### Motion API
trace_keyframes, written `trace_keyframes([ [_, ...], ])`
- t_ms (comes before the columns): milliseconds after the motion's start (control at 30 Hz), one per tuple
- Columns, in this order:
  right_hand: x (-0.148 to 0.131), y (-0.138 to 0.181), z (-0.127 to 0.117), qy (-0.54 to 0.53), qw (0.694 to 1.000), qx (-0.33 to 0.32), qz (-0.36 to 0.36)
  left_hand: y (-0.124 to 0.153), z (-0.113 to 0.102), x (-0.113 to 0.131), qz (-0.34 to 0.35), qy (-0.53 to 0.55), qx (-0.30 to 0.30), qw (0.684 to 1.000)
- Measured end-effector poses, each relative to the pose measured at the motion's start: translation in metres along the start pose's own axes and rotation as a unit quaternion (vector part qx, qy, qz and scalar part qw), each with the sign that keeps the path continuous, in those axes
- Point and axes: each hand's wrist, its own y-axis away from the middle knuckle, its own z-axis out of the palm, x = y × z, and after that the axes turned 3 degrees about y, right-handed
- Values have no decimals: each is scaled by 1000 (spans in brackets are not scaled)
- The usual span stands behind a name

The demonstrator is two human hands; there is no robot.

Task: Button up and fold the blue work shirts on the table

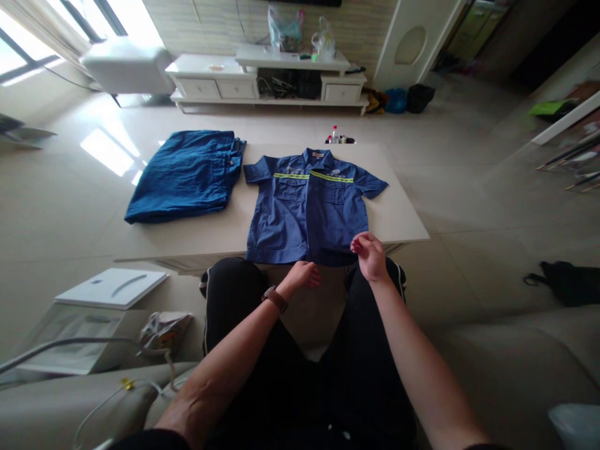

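Note:
A short-sleeved navy work shirt (281,215) lies spread front-up, collar away from me, with yellow-green stripes across the chest and a pocket on each side. Its bottom hem reaches the near edge of the white table (398,215). My left hand (304,275), with a brown-strapped watch at the wrist, is just below the middle of the hem, fingers loosely extended. Whether it touches the cloth I cannot tell. Beside the shirt's lower right corner is my right hand (370,256), its fingers curled together and no cloth visibly gripped.
Folded blue cloth (187,175) lies on the table's left part. Small bottles (334,134) show at the far edge. Beyond is a white TV cabinet (206,75) with plastic bags on top. A white flat box (111,287) is at lower left; a dark bag (569,281) lies right.

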Motion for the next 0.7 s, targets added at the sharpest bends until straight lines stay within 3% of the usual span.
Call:
trace_keyframes([
  [133, -16, 67, -34, -162, 982, 58, -80, 7, 3, 0, 41, -7, -24, 999],
  [233, -18, 100, -51, -168, 976, 72, -118, 10, 6, -2, 50, -9, -36, 998],
  [300, -18, 102, -56, -163, 972, 85, -145, 11, 7, -2, 53, -11, -40, 998],
  [467, -15, 41, -60, -164, 962, 127, -178, 10, 7, -1, 69, 4, -48, 996],
  [600, -11, -22, -63, -173, 962, 167, -132, 10, 5, 1, 81, 15, -47, 995],
  [700, -7, -47, -65, -185, 964, 162, -97, 11, 3, 3, 84, 17, -38, 996],
])
